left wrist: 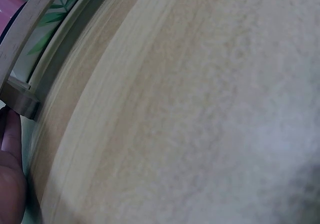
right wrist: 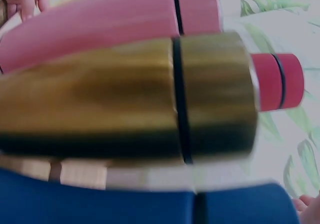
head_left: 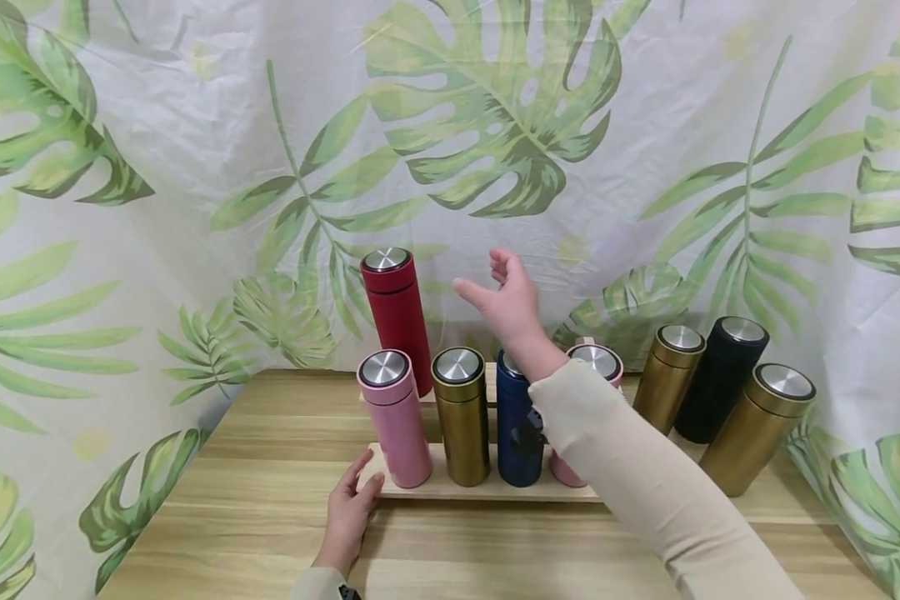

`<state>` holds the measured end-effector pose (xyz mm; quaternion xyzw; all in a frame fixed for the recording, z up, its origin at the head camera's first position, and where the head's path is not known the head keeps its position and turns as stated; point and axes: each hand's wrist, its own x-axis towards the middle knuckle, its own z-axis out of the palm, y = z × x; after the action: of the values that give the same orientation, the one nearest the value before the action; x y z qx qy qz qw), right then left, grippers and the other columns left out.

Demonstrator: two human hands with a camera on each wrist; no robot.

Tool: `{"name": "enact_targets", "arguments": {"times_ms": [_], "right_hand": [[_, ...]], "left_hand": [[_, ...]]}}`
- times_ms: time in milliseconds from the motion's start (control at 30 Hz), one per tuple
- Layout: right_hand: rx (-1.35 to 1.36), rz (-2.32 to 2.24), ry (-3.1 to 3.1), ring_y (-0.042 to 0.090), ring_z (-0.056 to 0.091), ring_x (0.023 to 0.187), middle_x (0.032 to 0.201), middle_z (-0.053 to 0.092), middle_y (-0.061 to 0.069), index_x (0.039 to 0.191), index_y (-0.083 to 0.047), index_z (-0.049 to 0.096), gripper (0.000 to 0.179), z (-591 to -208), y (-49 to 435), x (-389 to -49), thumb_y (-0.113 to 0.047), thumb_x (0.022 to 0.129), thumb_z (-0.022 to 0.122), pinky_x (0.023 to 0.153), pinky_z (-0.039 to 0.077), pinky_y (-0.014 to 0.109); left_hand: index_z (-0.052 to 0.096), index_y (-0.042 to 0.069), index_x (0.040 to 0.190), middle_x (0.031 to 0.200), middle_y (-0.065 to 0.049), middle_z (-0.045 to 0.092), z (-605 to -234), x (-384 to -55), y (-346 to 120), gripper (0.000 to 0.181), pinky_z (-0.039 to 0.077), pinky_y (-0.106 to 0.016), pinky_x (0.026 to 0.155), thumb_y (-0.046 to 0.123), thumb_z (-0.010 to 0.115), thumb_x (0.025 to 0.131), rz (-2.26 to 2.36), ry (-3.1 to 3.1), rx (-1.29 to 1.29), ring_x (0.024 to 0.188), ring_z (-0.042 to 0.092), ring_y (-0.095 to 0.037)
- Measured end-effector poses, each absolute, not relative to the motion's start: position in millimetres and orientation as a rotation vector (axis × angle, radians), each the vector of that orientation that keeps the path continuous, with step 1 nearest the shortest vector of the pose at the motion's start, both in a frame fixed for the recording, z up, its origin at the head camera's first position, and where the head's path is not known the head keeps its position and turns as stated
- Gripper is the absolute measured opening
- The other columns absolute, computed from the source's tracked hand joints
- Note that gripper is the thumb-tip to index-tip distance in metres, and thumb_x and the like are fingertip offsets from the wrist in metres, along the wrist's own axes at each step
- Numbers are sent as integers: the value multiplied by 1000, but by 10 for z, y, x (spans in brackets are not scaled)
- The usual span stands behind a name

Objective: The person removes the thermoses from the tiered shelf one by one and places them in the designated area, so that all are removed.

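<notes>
My left hand (head_left: 348,508) grips the left end of a pale wooden rack (head_left: 512,492), its thumb at the front edge. My right hand (head_left: 512,304) is raised over the back of the rack, fingers spread and loosely bent, holding nothing. To its left, apart from it, a red thermos bottle (head_left: 399,325) stands on the back tier. On the front tier stand a pink bottle (head_left: 399,429), a gold bottle (head_left: 462,433), a blue bottle (head_left: 517,442) and another pink bottle (head_left: 598,360). My right forearm partly hides these last two.
At the right of the table stand a gold bottle (head_left: 667,375), a black bottle (head_left: 722,383) and a nearer gold bottle (head_left: 757,433). A leaf-patterned curtain (head_left: 195,167) hangs behind the wooden table (head_left: 247,500).
</notes>
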<state>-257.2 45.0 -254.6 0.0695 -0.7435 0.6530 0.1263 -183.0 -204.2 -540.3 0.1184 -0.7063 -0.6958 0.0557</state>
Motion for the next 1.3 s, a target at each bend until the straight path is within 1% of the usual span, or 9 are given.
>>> {"name": "enact_targets", "arguments": {"times_ms": [100,233,500,700,900,1000,1067,1200,1300], "right_hand": [[224,1912,-2177,23,36,131,142,41,7,138,-7,38,69,-2589,341,-2584,-23,80,71,108,32,35],[215,1917,-2222,19,32,133,145,38,5,140,-11,36,72,-2628,225,-2588,-26,80,71,107,32,35],[226,1980,-2300,18,24,138,150,28,3,146,-16,26,83,-2648,27,-2613,-32,79,72,110,29,39],[226,2001,-2342,20,24,138,151,27,4,147,-16,25,84,-2702,-97,-2662,-32,79,72,110,27,42],[249,1960,-2390,24,26,137,150,29,7,146,-17,25,82,-2719,-199,-2685,-32,80,71,108,29,47],[260,1950,-2400,25,27,136,150,30,8,146,-17,25,81,-2722,-230,-2687,-31,80,71,108,29,49],[265,1949,-2401,25,28,136,149,31,9,145,-17,26,80,-2725,-255,-2685,-30,80,71,108,29,48],[303,1956,-2383,27,37,130,143,38,9,143,-18,31,74,-2712,-318,-2688,-27,81,70,104,35,47],[339,1950,-2364,25,47,120,135,47,7,139,-18,36,68,-2679,-367,-2700,-25,81,71,97,42,45]], "left_hand": [[40,9,140,150,-12,26,-5398,-1832,-2042,54,49,-15,75,12,59,91,-2120,-2135,360,84,51,4],[39,9,141,151,-12,25,-5392,-1833,-2035,54,49,-15,76,12,59,91,-2140,-2120,362,80,52,2],[39,9,141,151,-12,26,-5387,-1830,-2050,54,49,-17,77,12,59,91,-2139,-2113,363,79,53,1],[41,8,140,150,-11,27,-5398,-1835,-2035,53,49,-16,76,11,59,90,-2131,-2108,359,92,50,1],[42,7,138,149,-12,29,-5410,-1831,-2035,52,50,-17,77,12,60,90,-2132,-2100,350,89,51,2],[42,6,139,149,-13,28,-5412,-1811,-2016,52,50,-20,79,12,60,90,-2137,-2108,340,94,51,-3],[41,6,139,149,-14,27,-5423,-1800,-2011,52,50,-21,80,12,59,90,-2141,-2113,337,102,49,-10],[42,6,138,149,-13,28,-5439,-1808,-2030,52,50,-19,79,12,60,90,-2127,-2109,354,115,44,-22],[43,8,138,149,-11,29,-5439,-1830,-2051,52,50,-20,80,14,61,89,-2121,-2099,366,116,45,-17]]}}
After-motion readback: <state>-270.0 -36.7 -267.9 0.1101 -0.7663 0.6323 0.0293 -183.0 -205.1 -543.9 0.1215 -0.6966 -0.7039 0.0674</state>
